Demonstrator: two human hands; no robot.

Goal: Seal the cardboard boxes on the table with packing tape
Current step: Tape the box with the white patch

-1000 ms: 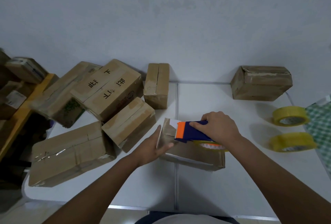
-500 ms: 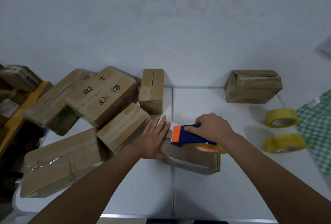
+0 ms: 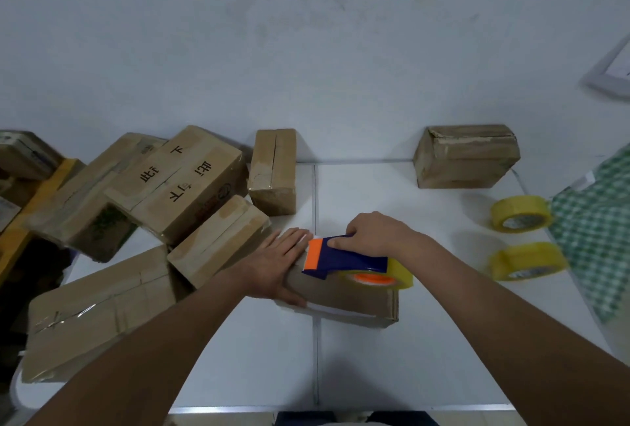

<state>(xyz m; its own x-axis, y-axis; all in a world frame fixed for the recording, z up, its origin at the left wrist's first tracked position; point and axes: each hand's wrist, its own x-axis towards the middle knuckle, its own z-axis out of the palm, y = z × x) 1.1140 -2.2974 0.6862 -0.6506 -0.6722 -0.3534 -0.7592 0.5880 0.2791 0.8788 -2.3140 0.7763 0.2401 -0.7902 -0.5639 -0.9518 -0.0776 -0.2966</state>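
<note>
A small flat cardboard box (image 3: 344,303) lies at the middle of the white table (image 3: 409,357). My left hand (image 3: 276,265) presses flat on its left end with straight fingers. My right hand (image 3: 375,234) grips a blue and orange tape dispenser (image 3: 341,258) loaded with a yellowish tape roll (image 3: 392,277), held on top of the box. Most of the box's top is hidden under the hands and the dispenser.
Several cardboard boxes (image 3: 184,180) are piled at the left, one flat box (image 3: 99,309) near the front left. Another box (image 3: 467,156) stands at the back right by the wall. Two spare tape rolls (image 3: 521,214) (image 3: 528,260) lie right, beside a green checked cloth (image 3: 600,228).
My left hand moved from gripping the box's left side to lying flat on its left end. The dispenser stayed on the box top. The camera view shifted slightly.
</note>
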